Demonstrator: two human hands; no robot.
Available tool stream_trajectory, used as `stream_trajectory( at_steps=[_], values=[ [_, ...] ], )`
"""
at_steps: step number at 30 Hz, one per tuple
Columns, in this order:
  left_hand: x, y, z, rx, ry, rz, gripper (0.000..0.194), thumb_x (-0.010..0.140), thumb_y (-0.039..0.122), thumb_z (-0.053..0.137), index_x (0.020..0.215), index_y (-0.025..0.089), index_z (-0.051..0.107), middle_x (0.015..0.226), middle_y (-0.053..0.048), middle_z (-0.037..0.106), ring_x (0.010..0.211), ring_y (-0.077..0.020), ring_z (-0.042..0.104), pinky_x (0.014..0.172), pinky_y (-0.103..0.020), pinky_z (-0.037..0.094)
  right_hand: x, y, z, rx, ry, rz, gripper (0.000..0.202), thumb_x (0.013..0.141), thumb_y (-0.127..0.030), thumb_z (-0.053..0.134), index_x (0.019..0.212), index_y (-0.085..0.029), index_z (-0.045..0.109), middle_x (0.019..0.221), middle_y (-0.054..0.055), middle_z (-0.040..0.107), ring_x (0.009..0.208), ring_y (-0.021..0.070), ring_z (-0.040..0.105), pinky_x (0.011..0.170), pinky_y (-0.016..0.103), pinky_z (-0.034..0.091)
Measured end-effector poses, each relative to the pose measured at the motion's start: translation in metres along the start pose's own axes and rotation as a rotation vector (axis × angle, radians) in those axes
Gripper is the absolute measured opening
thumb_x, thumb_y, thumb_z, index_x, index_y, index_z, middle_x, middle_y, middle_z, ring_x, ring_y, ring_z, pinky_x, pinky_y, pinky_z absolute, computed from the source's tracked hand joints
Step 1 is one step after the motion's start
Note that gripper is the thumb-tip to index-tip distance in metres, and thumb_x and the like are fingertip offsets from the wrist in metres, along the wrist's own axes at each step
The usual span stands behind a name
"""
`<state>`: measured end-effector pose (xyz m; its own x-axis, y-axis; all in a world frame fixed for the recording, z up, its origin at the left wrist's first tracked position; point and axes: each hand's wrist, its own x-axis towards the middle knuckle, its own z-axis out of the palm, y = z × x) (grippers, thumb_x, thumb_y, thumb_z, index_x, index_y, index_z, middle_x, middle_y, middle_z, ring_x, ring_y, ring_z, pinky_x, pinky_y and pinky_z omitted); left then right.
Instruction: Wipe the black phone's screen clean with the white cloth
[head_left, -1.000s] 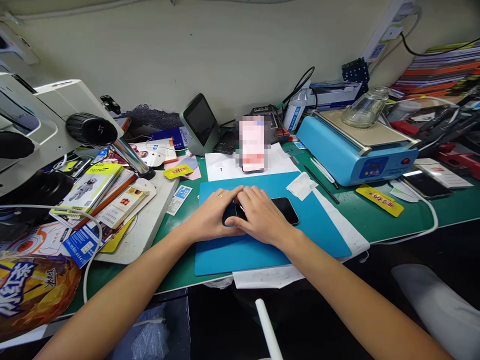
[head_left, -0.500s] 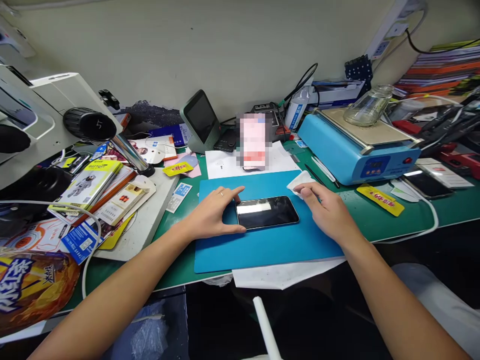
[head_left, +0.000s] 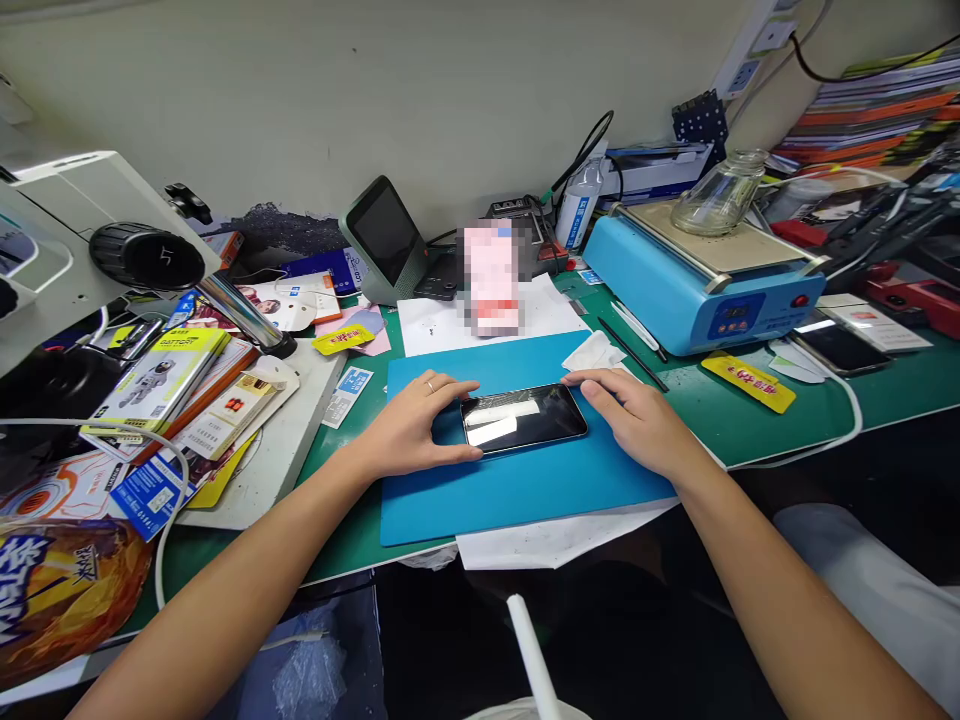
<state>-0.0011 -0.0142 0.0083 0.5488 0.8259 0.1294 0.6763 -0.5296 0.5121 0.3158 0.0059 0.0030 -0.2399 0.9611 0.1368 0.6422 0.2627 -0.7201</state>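
A black-screened smartphone lies lengthwise over the blue mat, bright reflections on its left half. My left hand grips its left end, with the thumb at the near edge and fingers at the far edge. At the far right corner, my right hand has its fingertips against the phone, thumb close to the index finger; part of its hold is hidden. Just beyond that hand, a crumpled white wipe rests at the mat's far edge, out of my fingers.
A blue heating plate machine bears a glass jar at the right. Black tweezers-like tool and a yellow packet lie nearby. Boxes and a microscope stand crowd the left. A white straw rises in front.
My right hand has let go of the white wipe and moved left to the phone's far right corner. My left hand keeps its grip. The view has shifted slightly.
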Motion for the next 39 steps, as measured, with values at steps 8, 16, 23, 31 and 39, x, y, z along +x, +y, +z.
stream_trajectory(
  at_steps=[8, 16, 23, 31, 39],
  values=[
    [0.000, 0.000, 0.000, -0.010, 0.013, 0.030, 0.059, 0.086, 0.056, 0.072, 0.133, 0.022, 0.059, 0.128, -0.010, 0.064, 0.117, -0.0294, 0.057, 0.099, -0.044, 0.049, -0.001, 0.000, 0.002, -0.007, 0.005, -0.013, 0.043, 0.098, -0.053, 0.046, 0.115, -0.026, 0.075, 0.123, 0.007, 0.073, 0.118, 0.0288, 0.064, 0.104, 0.046, 0.048],
    [0.000, 0.004, 0.002, -0.025, 0.092, -0.003, 0.039, 0.095, 0.055, 0.059, 0.115, 0.023, 0.069, 0.114, -0.007, 0.071, 0.104, -0.0260, 0.061, 0.090, -0.040, 0.049, -0.002, -0.001, 0.000, 0.029, 0.013, 0.005, 0.053, 0.100, -0.062, 0.038, 0.114, -0.027, 0.076, 0.123, 0.008, 0.074, 0.119, 0.0300, 0.064, 0.106, 0.048, 0.048],
    [0.005, 0.000, 0.008, -0.093, 0.238, -0.134, 0.044, 0.102, 0.052, 0.046, 0.094, 0.023, 0.079, 0.098, -0.005, 0.076, 0.094, -0.0246, 0.062, 0.086, -0.041, 0.047, -0.003, -0.002, 0.001, 0.024, 0.008, -0.002, 0.059, 0.099, -0.066, 0.035, 0.128, -0.027, 0.070, 0.138, 0.007, 0.067, 0.133, 0.0297, 0.057, 0.114, 0.048, 0.043],
    [0.007, -0.007, 0.011, -0.051, 0.308, -0.266, 0.046, 0.107, 0.041, 0.031, 0.121, 0.021, 0.070, 0.118, -0.007, 0.073, 0.108, -0.0270, 0.059, 0.099, -0.047, 0.042, -0.002, 0.004, 0.007, -0.043, 0.064, -0.098, 0.056, 0.101, -0.059, 0.040, 0.137, -0.023, 0.064, 0.141, 0.010, 0.066, 0.134, 0.0300, 0.056, 0.113, 0.050, 0.043],
    [0.003, -0.008, 0.006, -0.053, 0.364, -0.224, 0.040, 0.105, 0.042, 0.041, 0.136, 0.022, 0.055, 0.120, -0.008, 0.066, 0.112, -0.0244, 0.056, 0.100, -0.040, 0.044, 0.005, 0.004, 0.006, -0.258, 0.315, -0.117, 0.042, 0.098, -0.046, 0.051, 0.123, -0.019, 0.072, 0.130, 0.013, 0.071, 0.123, 0.0328, 0.062, 0.104, 0.051, 0.049]
  ],
)
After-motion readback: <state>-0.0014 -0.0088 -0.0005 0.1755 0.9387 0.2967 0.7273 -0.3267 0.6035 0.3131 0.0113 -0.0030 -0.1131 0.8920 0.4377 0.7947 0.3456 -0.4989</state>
